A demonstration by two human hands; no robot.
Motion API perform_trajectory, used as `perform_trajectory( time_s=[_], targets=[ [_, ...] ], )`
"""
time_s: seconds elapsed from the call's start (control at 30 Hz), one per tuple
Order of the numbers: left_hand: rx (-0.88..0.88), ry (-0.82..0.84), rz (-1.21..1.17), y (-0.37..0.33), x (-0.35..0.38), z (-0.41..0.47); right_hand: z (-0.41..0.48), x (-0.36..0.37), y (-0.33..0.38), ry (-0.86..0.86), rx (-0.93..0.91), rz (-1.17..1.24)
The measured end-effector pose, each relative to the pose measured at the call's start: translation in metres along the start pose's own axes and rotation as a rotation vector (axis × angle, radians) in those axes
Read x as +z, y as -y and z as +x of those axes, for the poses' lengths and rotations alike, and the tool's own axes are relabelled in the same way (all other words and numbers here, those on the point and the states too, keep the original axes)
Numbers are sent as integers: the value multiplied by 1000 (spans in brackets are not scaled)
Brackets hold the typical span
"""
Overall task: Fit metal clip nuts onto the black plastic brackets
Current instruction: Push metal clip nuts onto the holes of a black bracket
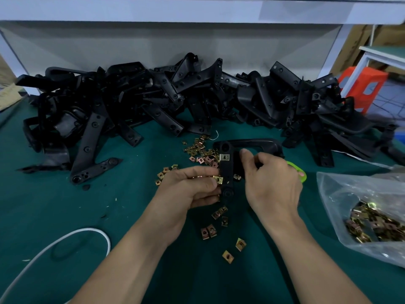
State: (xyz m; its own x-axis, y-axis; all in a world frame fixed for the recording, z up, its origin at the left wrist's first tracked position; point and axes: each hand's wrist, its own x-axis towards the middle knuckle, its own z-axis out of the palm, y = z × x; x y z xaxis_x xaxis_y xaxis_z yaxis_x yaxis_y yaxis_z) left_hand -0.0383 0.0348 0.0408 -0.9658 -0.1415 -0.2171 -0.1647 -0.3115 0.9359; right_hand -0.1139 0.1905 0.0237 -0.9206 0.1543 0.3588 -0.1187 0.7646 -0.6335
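Note:
A black plastic bracket (245,144) stands on the green mat in front of me, and my right hand (271,183) grips its near arm. One metal clip nut (224,157) sits fitted on that arm near the top. My left hand (190,187) pinches a second clip nut (218,179) against the arm's left edge, lower down, and appears to hold more nuts in the palm. Loose clip nuts (199,150) lie scattered behind the hands, and others (211,230) lie in front of them.
A long heap of black brackets (175,95) fills the back of the green table (54,207). A clear bag of clip nuts (368,216) lies at the right. A white cable (65,236) curves at the lower left. A green object (299,172) shows behind my right hand.

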Motion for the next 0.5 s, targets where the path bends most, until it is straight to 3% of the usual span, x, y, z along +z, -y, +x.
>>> perform_trajectory(
  time_s=[0.5],
  targets=[
    [47, -82, -45, 6, 1, 3, 2, 1, -1, 36, 95, 58]
  ],
)
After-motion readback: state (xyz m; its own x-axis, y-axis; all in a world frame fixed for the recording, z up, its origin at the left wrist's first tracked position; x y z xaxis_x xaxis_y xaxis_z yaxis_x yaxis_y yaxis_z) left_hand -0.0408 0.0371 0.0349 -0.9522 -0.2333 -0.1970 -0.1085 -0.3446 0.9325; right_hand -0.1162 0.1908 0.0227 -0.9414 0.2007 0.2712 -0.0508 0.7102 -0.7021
